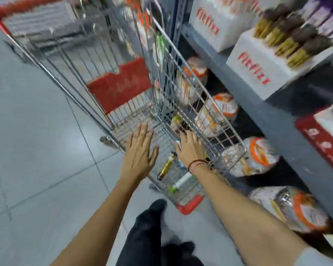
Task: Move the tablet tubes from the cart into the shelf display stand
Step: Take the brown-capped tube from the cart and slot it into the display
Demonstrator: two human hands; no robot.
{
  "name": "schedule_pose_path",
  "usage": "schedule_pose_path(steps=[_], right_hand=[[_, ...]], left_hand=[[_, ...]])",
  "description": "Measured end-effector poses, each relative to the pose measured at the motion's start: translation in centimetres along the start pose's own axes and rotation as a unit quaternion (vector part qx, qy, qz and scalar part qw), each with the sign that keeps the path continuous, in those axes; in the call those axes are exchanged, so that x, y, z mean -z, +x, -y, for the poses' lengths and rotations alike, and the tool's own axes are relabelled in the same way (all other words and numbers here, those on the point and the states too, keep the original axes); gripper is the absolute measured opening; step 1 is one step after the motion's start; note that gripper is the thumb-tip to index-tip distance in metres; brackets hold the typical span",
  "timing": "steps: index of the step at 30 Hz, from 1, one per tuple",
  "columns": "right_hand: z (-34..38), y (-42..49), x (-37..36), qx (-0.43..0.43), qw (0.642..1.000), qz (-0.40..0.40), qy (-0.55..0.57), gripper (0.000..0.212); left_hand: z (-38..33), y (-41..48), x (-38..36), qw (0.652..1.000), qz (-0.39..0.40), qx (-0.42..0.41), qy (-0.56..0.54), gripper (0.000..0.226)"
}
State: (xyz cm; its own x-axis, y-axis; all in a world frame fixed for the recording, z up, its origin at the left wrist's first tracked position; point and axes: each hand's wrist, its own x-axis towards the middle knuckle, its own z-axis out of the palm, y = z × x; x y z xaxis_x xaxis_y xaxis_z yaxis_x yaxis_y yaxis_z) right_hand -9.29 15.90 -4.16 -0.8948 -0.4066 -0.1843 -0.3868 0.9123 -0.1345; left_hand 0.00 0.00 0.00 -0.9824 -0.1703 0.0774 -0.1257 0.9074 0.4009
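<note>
A dark trouser leg (142, 235) stood nearest the lens, beside the cart's red corner (189, 205). To the left, the left hand (138, 156) hovered over the cart's (69, 77) near edge with fingers spread flat, grasping nothing. Inside the basket lay the tubes: a gold one (166, 166), then a white one with a green cap (181, 182), both flat on the wire floor, apart from each other. The right hand (188, 148) reached down past them, palm down, fingers curled toward a blurred tube or two beneath it (whether it had closed on anything I cannot tell). Farther right ran the shelf (258, 104), where white display stands (258, 72) already held upright tubes. To do this step well, I judge each hand should take a tube by its middle, lift clear of the wire, and slot it cap-up into a free place in a stand.
</note>
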Motion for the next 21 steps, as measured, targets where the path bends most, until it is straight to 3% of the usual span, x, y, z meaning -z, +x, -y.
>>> schedule_pose_path(steps=[5, 8, 10, 14, 19, 21], right_hand=[[0.6, -0.8, -6.8, -0.07, 0.986, 0.148, 0.031, 0.031], [1.7, -1.2, -10.3, -0.126, 0.966, 0.197, 0.107, 0.034], [2.2, -0.5, -12.3, -0.187, 0.946, 0.19, 0.183, 0.034], [2.9, 2.1, -15.1, -0.354, 0.863, 0.161, 0.321, 0.036], [3.2, 3.0, -17.6, -0.469, 0.787, 0.114, 0.385, 0.04], [3.0, 3.9, -17.9, -0.501, 0.772, 0.076, 0.384, 0.044]], left_hand=[[0.8, -0.4, -1.8, 0.999, 0.026, -0.021, 0.016, 0.036], [1.3, -0.4, -2.3, 0.999, 0.014, -0.041, 0.026, 0.03], [1.4, -0.5, -2.5, 0.998, 0.006, -0.049, 0.036, 0.029], [1.6, -0.5, -3.0, 0.997, -0.021, -0.063, 0.035, 0.031], [1.7, -0.7, -3.3, 0.997, -0.036, -0.06, 0.028, 0.031], [1.8, -0.7, -3.5, 0.997, -0.043, -0.059, 0.027, 0.032]])
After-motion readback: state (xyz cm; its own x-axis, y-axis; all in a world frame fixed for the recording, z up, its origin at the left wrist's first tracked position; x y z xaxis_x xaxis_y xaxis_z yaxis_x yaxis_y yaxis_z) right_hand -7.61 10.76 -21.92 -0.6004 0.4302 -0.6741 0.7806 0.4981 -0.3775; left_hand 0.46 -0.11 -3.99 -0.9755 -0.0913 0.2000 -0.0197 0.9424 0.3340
